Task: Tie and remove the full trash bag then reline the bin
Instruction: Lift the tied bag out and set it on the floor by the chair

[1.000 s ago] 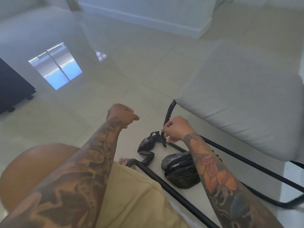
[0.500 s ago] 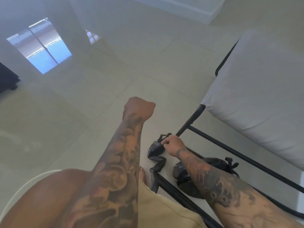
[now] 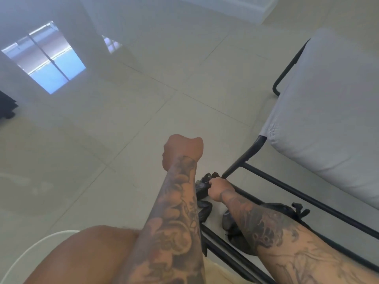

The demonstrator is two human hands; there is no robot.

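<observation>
A small crumpled black bag (image 3: pixel 202 188) lies on the tiled floor beside the chair's front leg. My right hand (image 3: pixel 218 189) reaches down to it, fingers closed on its top. A bigger black trash bag (image 3: pixel 284 208), knotted at its top, rests on the floor under the chair frame; my right forearm hides much of it. My left hand (image 3: pixel 182 149) hovers above the floor to the left as a closed fist, with nothing visible in it. No bin is in view.
A chair with a grey cushion (image 3: pixel 328 119) and black tube frame (image 3: pixel 287 182) fills the right side. My bare knee (image 3: pixel 82 259) is at the bottom left. A dark piece of furniture (image 3: pixel 6 107) sits at the left edge. Glossy floor tiles (image 3: pixel 127 103) stretch ahead.
My right hand has dropped lower onto the small black bag and closed on it. The view has tilted, so the chair sits further right. My left fist has stayed raised.
</observation>
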